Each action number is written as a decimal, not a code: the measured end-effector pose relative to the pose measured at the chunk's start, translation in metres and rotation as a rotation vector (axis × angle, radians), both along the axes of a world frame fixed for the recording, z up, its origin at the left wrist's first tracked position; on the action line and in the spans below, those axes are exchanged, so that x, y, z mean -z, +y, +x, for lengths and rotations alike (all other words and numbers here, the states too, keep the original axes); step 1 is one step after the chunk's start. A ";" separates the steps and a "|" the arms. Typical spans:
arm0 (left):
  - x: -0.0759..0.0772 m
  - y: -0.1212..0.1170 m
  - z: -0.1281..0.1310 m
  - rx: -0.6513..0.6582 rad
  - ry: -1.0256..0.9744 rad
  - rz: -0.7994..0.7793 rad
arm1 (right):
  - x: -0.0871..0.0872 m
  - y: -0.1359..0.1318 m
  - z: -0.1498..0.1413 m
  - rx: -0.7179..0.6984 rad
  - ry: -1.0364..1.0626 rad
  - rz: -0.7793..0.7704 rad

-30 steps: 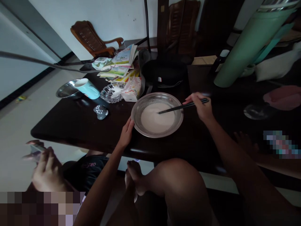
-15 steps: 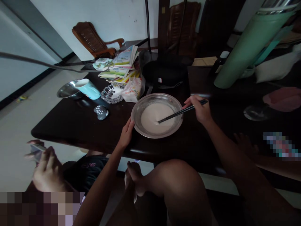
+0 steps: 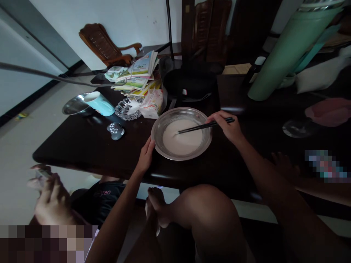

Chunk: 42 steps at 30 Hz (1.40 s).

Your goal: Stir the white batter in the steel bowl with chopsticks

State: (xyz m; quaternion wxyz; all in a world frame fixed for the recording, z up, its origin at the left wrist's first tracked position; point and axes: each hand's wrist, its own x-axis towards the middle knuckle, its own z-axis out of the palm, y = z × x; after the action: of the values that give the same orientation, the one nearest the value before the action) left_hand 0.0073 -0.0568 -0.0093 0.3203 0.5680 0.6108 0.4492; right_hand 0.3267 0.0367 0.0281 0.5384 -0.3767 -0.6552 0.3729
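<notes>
The wide, round, silver-coloured metal bowl (image 3: 157, 137) lies between the two hands, on the dark brown, glossy table (image 3: 74, 146). The left hand (image 3: 146, 154) has its fingers against the bowl's outer edge on its own side; the thumb is hidden, so I cannot tell whether it clamps the rim or only rests there. The right hand (image 3: 227, 127) is closed around a pair of slim black chopsticks (image 3: 201, 127), just beyond the bowl's opposite edge. The chopsticks slant from its fingers over that rim toward the left hand's side, their tips down in the milky, off-white liquid (image 3: 186, 142) in the bowl. The hands are well apart, the bowl's width between them.

Left of the left hand and a little farther off sits a small grey, rounded object with white spots (image 3: 115, 130). Beyond that are a light-blue cylindrical cup (image 3: 101, 104) and a clear, ridged glass dish (image 3: 126, 109). A white-and-pink soft packet (image 3: 151, 104) is just past the bowl, ahead of the left hand. Beyond the right hand, farther to its right, leans a tall green cylindrical flask (image 3: 287, 54). Another person's hand (image 3: 52, 202) is well to the left of the left hand, nearer the viewer.
</notes>
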 end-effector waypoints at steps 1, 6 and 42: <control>0.000 0.000 0.000 0.001 0.003 -0.002 | -0.001 0.001 0.001 0.054 0.029 0.010; -0.001 0.000 0.001 0.011 0.004 0.007 | 0.000 0.001 0.002 0.083 0.084 -0.015; -0.001 0.000 0.001 0.005 -0.011 0.016 | 0.001 0.001 -0.001 0.008 0.000 -0.013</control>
State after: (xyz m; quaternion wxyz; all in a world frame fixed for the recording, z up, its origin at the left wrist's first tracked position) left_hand 0.0084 -0.0564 -0.0085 0.3202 0.5696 0.6039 0.4565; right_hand 0.3256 0.0378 0.0271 0.5375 -0.3826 -0.6513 0.3750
